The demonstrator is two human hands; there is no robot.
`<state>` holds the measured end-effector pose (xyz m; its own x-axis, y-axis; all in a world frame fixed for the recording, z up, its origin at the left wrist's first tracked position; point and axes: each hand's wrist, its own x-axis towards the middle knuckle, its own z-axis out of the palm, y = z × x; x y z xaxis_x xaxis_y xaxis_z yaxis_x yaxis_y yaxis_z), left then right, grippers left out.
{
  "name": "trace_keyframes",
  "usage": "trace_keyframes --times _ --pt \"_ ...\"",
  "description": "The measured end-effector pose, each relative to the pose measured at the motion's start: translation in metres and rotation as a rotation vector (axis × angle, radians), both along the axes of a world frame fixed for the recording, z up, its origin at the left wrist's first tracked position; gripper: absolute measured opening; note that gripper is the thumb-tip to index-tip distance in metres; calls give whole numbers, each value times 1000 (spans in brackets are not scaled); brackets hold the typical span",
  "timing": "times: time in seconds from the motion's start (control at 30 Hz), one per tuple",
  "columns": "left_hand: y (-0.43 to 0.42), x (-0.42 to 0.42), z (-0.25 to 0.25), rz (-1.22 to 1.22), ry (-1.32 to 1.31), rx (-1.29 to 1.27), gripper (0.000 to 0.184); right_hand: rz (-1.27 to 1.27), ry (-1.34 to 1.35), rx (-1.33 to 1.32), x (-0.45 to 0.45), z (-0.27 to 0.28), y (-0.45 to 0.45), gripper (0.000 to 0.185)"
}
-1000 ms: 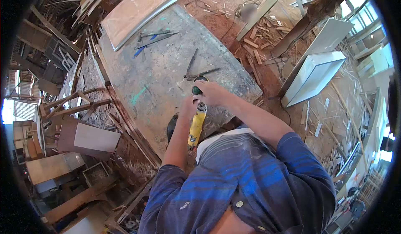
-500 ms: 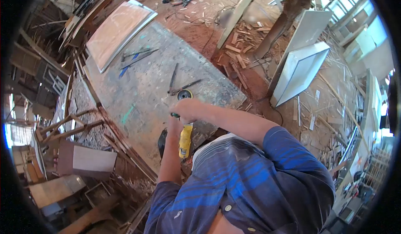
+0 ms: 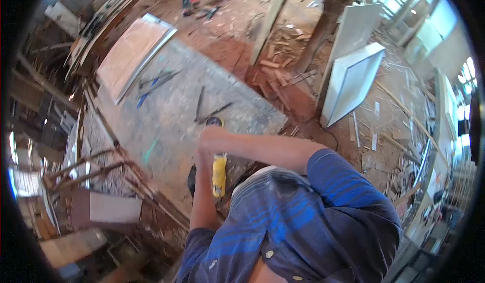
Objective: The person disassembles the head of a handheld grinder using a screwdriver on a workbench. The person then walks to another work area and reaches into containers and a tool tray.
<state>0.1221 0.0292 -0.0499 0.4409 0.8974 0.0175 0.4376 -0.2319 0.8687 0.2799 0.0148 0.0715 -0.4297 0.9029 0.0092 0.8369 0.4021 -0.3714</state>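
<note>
A yellow angle grinder (image 3: 219, 174) points away from me over the near part of the worktable, its round dark disc (image 3: 214, 122) at the far end. My right hand (image 3: 211, 135) reaches across the tool's front part, fingers curled down on its left side; what they grip is hidden. My left hand (image 3: 202, 149) comes up along the left of the grinder and meets the right hand, which covers most of its fingers. Just beyond the disc, a dark thin-legged tool (image 3: 200, 104) lies spread in a V on the tabletop.
The stained worktable (image 3: 172, 116) carries a pale wood panel (image 3: 134, 56) and more slim tools (image 3: 154, 86) at its far left. A white box-like frame (image 3: 353, 83) leans right of it. Wood scraps (image 3: 278, 71) litter the floor. Power tools (image 3: 191, 3) lie further off.
The view has shifted slightly. My right hand has moved left relative to the grinder, over my left hand, and a green bit seen there earlier is now hidden. The grinder keeps about the same pose.
</note>
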Motion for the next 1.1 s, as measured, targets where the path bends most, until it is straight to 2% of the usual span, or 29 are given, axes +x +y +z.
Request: trace_keyframes --times 0.07,0.13,0.23,0.27,0.37,0.43,0.53,0.57,0.67,0.73,0.77,0.83,0.9,0.97,1.03,1.1 --pt "1 -16 2 -26 122 46 29 -7 110 -69 6 8 -2 24" --pt "-4 -20 21 7 172 73 34 155 -20 -32 16 52 -7 23" --pt "-2 -5 48 87 295 125 33 -102 40 -186 8 74 -11 27" --pt "-2 -1 52 104 355 143 32 -60 12 -186 9 71 -9 27" --pt "6 -4 48 30 243 26 28 28 -31 -126 15 62 3 27" --pt "2 -2 71 90 301 -14 29 35 4 -26 18 66 0 27" --pt "3 3 76 69 329 19 31 -61 -59 -204 18 101 -2 25" --pt "6 4 75 47 328 47 31 -48 -82 -217 19 90 3 25" --pt "5 -11 46 -49 71 -105 29 -32 -88 -232 23 62 15 24" --pt "12 -21 -4 -40 46 -8 26 -51 -12 -215 35 72 4 24" --pt "12 -30 -19 -29 38 37 25 -82 12 -199 43 55 -1 24" --pt "10 -46 -22 74 183 67 23 -131 54 -164 64 9 -9 24" --pt "3 -65 -21 171 283 7 22 -396 74 -484 75 25 -21 28" --pt "-11 -84 -11 245 334 -135 22 -392 46 -279 98 -43 -42 37" --pt "-32 -104 -19 328 383 -78 23 -387 104 -304 113 -87 -59 44" --pt "-56 -122 -22 393 432 -68 24 -420 122 -346 104 -96 -66 50"
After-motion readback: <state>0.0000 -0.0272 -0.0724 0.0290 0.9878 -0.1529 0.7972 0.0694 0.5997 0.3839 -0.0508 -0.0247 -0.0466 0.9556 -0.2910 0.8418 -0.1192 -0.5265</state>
